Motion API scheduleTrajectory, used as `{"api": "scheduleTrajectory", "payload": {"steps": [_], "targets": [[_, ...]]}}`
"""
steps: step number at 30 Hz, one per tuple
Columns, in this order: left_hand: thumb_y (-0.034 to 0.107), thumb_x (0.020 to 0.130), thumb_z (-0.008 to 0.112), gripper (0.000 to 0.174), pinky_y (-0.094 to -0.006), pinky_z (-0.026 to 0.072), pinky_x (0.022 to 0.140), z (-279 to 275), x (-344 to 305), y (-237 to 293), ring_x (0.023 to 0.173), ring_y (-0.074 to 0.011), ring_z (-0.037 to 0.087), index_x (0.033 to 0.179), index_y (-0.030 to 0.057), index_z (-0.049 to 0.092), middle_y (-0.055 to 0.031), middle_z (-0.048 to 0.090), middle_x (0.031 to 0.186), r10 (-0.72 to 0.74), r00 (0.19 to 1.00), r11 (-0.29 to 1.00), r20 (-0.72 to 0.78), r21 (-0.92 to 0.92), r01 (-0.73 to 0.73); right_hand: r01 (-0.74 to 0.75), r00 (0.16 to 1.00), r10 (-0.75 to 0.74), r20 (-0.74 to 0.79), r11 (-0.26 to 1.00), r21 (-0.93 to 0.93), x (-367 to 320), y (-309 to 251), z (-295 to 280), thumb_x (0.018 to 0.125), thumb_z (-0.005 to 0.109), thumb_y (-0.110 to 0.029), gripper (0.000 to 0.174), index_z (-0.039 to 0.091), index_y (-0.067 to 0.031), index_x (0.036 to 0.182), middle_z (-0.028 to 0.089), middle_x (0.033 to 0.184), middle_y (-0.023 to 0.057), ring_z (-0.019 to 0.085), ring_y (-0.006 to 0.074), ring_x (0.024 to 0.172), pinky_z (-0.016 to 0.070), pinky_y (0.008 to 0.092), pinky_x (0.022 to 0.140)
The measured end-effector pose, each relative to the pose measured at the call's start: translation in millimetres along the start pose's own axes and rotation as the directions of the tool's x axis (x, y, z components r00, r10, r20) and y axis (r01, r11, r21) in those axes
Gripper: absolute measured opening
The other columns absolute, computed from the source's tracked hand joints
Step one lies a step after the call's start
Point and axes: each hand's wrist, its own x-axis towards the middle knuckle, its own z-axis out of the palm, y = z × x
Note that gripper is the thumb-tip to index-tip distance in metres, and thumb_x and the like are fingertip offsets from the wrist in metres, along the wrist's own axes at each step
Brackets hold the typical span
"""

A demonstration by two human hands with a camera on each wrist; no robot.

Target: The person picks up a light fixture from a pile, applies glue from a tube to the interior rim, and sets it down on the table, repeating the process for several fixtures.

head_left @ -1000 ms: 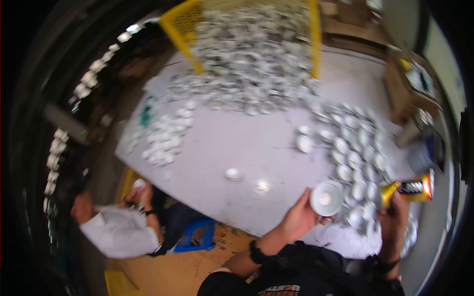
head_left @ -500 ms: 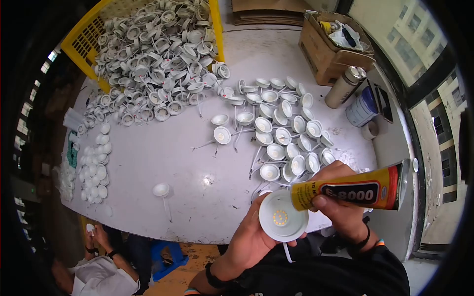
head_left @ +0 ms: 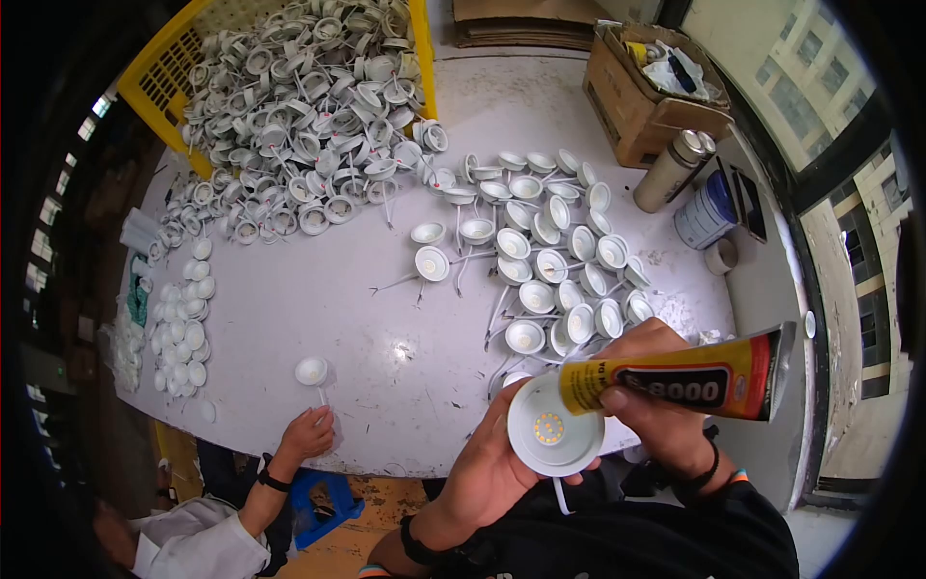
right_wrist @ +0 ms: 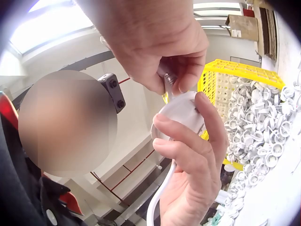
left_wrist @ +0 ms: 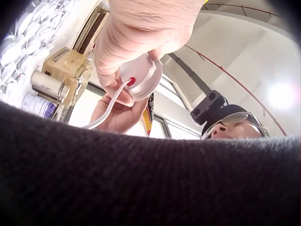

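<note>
Left hand: the left hand is curled round a small white lamp, with its fingers behind the lamp's back and the thumb at the rim.
Lamp: it is held in the air just off the near edge of the table, between the two hands. Its open face, with yellow LED dots, is turned up towards the head camera.
Cord: a white cord leaves the lamp's back beside a red dot and hangs down past the left palm.
Right hand: the right hand has its fingers wrapped round the front part of a yellow-and-black glue tube.
Tube and lamp: the tube lies nearly level, with its nozzle end at the lamp's right rim and its tail pointing right. Whether the nozzle touches the rim cannot be told.
On the table: a cluster of lamps lies just beyond the hands, and a heap spills from a yellow crate at the far left. A cardboard box, a spray can and a tin stand at the far right.
Near edge, left: another person's hand rests by a single lamp.
</note>
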Motion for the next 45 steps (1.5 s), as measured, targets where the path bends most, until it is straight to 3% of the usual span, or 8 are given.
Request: {"api": "scheduleTrajectory", "payload": {"steps": [19,22,31,37,38,39,42,45], "targets": [[0.036,0.088,0.027,0.044,-0.0352,0.0472,0.062,0,2,1,0.086,-0.0320,0.054,0.124,0.0100,0.021,-0.0189,0.041,0.112,-0.015,1.000,0.998,0.002,0.066,0.015,0.058,0.997,-0.054,0.056,0.995,-0.085,5,-3,-5,0.069,0.063,-0.024,0.026,0.054,-0.0044,0.083,0.053,0.078,0.0057,0.047,0.0176,0.074,0.0372,0.0305,0.067],[0.038,0.087,0.030,0.047,-0.0331,0.0462,0.058,-3,0,-1,0.084,-0.0312,0.055,0.123,0.0100,0.021,-0.0189,0.042,0.110,-0.002,1.000,0.999,-0.006,0.051,0.003,0.122,0.984,-0.080,0.157,0.952,-0.281,8,-9,-11,0.070,0.063,-0.023,0.024,0.054,-0.0042,0.082,0.053,0.077,0.0060,0.047,0.0184,0.072,0.0373,0.0308,0.067],[0.041,0.084,0.036,0.052,-0.0321,0.0452,0.055,1,-3,5,0.083,-0.0322,0.055,0.122,0.0093,0.020,-0.0183,0.042,0.110,0.039,0.998,0.990,-0.056,0.137,-0.031,0.165,0.973,-0.098,0.207,0.927,-0.336,12,-35,-19,0.069,0.062,-0.006,0.010,0.058,-0.0023,0.077,0.054,0.076,0.0073,0.053,0.0181,0.069,0.0415,0.0290,0.062],[0.037,0.083,0.041,0.052,-0.0373,0.0481,0.068,5,-5,7,0.095,-0.0294,0.051,0.121,0.0069,0.021,-0.0156,0.038,0.116,0.158,0.985,0.965,-0.075,0.222,-0.138,0.191,0.957,-0.088,0.276,0.909,-0.371,5,-38,-24,0.068,0.062,-0.012,0.014,0.059,-0.0074,0.082,0.054,0.077,0.0057,0.050,0.0218,0.068,0.0402,0.0301,0.058],[0.036,0.083,0.042,0.052,-0.0388,0.0460,0.074,4,-5,6,0.100,-0.0276,0.047,0.121,0.0062,0.021,-0.0149,0.036,0.117,0.198,0.977,0.956,-0.079,0.236,-0.175,0.181,0.885,0.040,0.463,0.889,-0.422,12,-34,-26,0.066,0.063,-0.011,0.016,0.060,-0.0067,0.082,0.054,0.076,0.0065,0.050,0.0221,0.063,0.0405,0.0291,0.056],[0.034,0.083,0.043,0.052,-0.0402,0.0438,0.080,4,-6,6,0.106,-0.0258,0.043,0.120,0.0054,0.021,-0.0141,0.035,0.118,0.238,0.968,0.945,-0.083,0.250,-0.211,0.178,0.887,0.039,0.459,0.890,-0.421,9,-31,-26,0.066,0.063,-0.011,0.016,0.060,-0.0067,0.082,0.054,0.076,0.0065,0.050,0.0221,0.063,0.0405,0.0291,0.056],[0.033,0.083,0.044,0.051,-0.0409,0.0394,0.086,1,-5,4,0.111,-0.0233,0.038,0.120,0.0049,0.021,-0.0134,0.034,0.119,0.237,0.969,0.946,-0.070,0.245,-0.214,0.122,0.946,-0.074,0.316,0.983,-0.137,-1,-24,-25,0.070,0.064,-0.011,0.018,0.058,-0.0026,0.084,0.055,0.076,0.0079,0.055,0.0177,0.066,0.0433,0.0259,0.059],[0.034,0.083,0.044,0.052,-0.0411,0.0370,0.088,-5,-8,0,0.112,-0.0235,0.037,0.121,0.0056,0.021,-0.0124,0.035,0.119,0.214,0.968,0.966,-0.128,0.173,-0.190,0.098,0.917,-0.043,0.395,0.988,-0.119,-2,-25,-21,0.078,0.055,-0.018,0.022,0.055,-0.0012,0.092,0.058,0.081,0.0065,0.057,0.0158,0.073,0.0444,0.0216,0.068]]}}
